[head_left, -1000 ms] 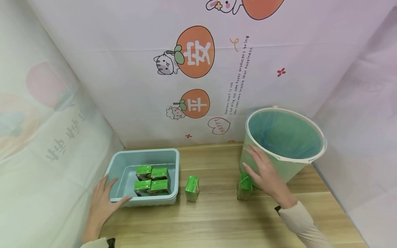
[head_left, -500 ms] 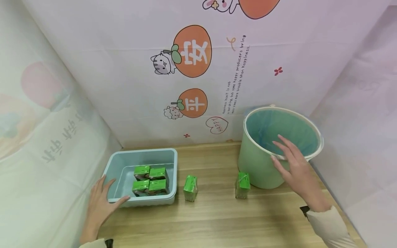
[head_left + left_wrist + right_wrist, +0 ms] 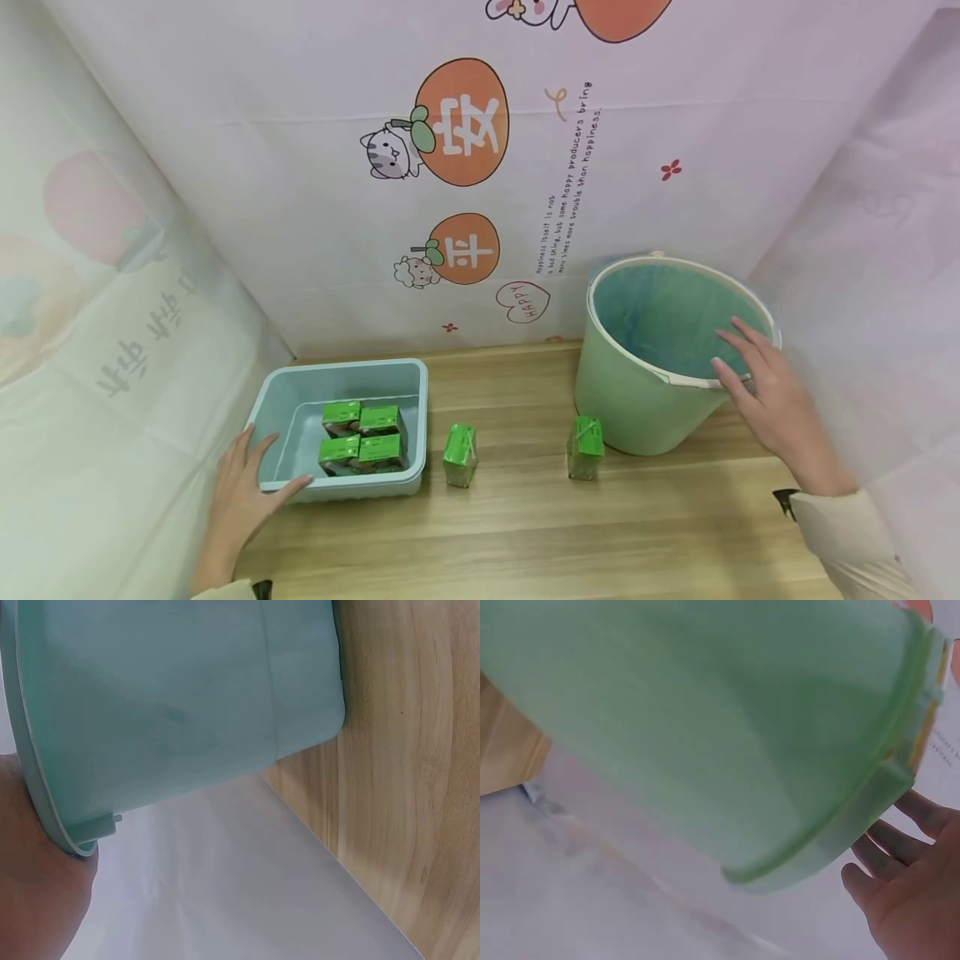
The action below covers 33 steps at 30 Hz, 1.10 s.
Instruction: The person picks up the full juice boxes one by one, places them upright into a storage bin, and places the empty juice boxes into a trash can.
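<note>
At the left, my left hand (image 3: 242, 498) rests at the near left corner of a pale blue plastic tub (image 3: 422, 417), its thumb along the front rim and fingers spread at the left rim. Inside the tub stand several small green-topped cartons (image 3: 380, 447). My right hand (image 3: 780, 408) is at the near right rim of a pale green trash bin (image 3: 637, 400), fingers loosely spread and holding nothing. In the right wrist view the fingertips overlap the rim of the bin (image 3: 705, 735). Between tub and bin, two green-topped cartons stand upright: one carton (image 3: 460, 455), another carton (image 3: 585, 447) nearer the bin.
All of this stands on a wooden table (image 3: 525, 533). A white printed cloth (image 3: 337, 250) hangs behind, with plain cloth sides at left and right. The bin has a thin bluish liner (image 3: 660, 317) inside and stands near the right side cloth.
My right hand has moved right, from above the carton beside the bin to the bin's near right rim. That carton stays standing. The left hand has stayed at the tub's corner.
</note>
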Motion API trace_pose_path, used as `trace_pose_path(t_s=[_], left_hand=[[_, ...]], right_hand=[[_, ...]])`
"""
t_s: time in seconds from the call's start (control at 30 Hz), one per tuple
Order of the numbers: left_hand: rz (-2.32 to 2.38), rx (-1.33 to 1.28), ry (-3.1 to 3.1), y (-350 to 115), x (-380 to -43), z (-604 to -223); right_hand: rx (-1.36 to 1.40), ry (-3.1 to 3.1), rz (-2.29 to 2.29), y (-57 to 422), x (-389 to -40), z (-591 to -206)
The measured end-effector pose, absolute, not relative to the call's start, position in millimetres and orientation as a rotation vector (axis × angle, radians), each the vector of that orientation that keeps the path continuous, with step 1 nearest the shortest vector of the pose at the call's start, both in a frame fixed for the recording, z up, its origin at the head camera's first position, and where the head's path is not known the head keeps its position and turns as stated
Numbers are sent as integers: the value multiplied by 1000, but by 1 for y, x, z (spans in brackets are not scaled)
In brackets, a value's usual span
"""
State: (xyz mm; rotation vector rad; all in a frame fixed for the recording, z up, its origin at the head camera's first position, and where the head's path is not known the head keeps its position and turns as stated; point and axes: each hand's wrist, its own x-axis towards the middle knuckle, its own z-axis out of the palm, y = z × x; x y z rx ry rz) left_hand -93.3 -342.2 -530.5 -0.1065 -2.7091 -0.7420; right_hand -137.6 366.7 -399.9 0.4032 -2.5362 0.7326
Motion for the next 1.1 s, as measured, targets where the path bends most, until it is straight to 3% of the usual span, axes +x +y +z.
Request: trace_pose_path(t_s=[0.47, 0.83, 1.1], left_hand=[[-692, -118, -2733, -342, -94, -528], [-641, -93, -2791, -338, -96, -516], [-645, -238, -2770, -316, -104, -500]], right_hand=[[243, -2787, 749, 409, -163, -406], [244, -2837, 702, 412, -167, -407], [210, -2863, 715, 411, -165, -407]])
